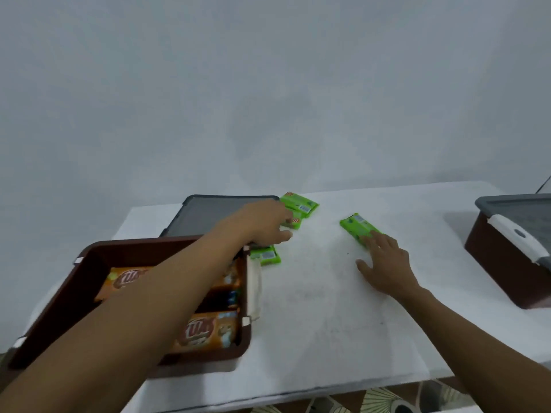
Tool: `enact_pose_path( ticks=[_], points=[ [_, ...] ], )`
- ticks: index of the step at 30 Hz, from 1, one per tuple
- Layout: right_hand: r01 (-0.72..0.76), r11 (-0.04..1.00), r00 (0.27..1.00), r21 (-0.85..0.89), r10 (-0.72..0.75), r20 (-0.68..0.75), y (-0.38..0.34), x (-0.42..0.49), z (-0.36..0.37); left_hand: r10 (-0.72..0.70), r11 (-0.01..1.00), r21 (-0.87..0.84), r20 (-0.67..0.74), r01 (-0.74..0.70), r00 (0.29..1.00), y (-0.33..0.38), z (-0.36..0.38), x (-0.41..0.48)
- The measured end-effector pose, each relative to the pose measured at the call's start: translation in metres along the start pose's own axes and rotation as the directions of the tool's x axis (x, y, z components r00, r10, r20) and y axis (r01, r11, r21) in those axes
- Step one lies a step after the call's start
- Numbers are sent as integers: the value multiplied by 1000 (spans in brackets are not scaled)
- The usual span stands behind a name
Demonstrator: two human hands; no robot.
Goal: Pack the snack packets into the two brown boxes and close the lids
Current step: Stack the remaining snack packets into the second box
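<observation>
On white table point(313, 323), grey wall point(268, 84) behind: right grip point(387, 263) wide on packet point(356, 226); left grip point(262, 222) unclear.

One green packet point(357, 229) lies flat, slanted, under the right hand's point(387, 263) fingertips. A green stack point(299, 204) sits at the left hand's point(265, 225) fingertips, perhaps touched; another packet point(267, 256) lies under that wrist. Below the left forearm, the open box point(89, 263) holds orange packets point(205, 332), its lid point(208, 216) flat behind. The shut box point(501, 269) stands well right of the right hand.

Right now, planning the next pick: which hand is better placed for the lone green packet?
The right hand: its fingertips touch that packet. The left hand is over at the pile of packets beside the lid.
</observation>
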State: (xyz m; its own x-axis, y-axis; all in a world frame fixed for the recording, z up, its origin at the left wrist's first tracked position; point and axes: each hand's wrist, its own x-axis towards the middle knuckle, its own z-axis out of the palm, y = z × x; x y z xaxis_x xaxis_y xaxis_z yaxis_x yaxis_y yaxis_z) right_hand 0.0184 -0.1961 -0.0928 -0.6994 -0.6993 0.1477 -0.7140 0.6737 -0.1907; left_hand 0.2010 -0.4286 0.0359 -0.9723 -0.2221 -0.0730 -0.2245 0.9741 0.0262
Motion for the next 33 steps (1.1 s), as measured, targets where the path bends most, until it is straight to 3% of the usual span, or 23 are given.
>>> enact_pose_path(
  ticks=[3, 8, 15, 18, 23, 26, 33],
  points=[
    [-15, 999, 995, -45, 19, 93, 25, 12, 7, -124, 992, 37, 85, 121, 989, 18, 20, 43],
    [18, 1000, 1000, 11, -18, -7, 41, 16, 18, -320, 926, -142, 202, 351, 926, 47, 69, 89],
    [5, 988, 981, 154, 25, -190, 54, 23, 25, -489, 842, -249, 18, 478, 872, 72, 128, 104],
    [-26, 978, 979, 207, 66, -191, 57, 27, 26, -471, 877, -215, -203, 430, 859, 81, 141, 95],
    [-37, 972, 986, 230, 73, -150, 58, 27, 28, -280, 944, -293, -482, 148, 830, 94, 143, 79],
    [-60, 959, 984, 278, 103, -144, 55, 25, 23, -258, 925, -376, -510, 57, 820, 93, 147, 74],
    [-104, 731, 940, 675, 295, -174, 59, 17, 9, -350, 898, -393, -367, 198, 862, 76, 155, 81]
  ],
)
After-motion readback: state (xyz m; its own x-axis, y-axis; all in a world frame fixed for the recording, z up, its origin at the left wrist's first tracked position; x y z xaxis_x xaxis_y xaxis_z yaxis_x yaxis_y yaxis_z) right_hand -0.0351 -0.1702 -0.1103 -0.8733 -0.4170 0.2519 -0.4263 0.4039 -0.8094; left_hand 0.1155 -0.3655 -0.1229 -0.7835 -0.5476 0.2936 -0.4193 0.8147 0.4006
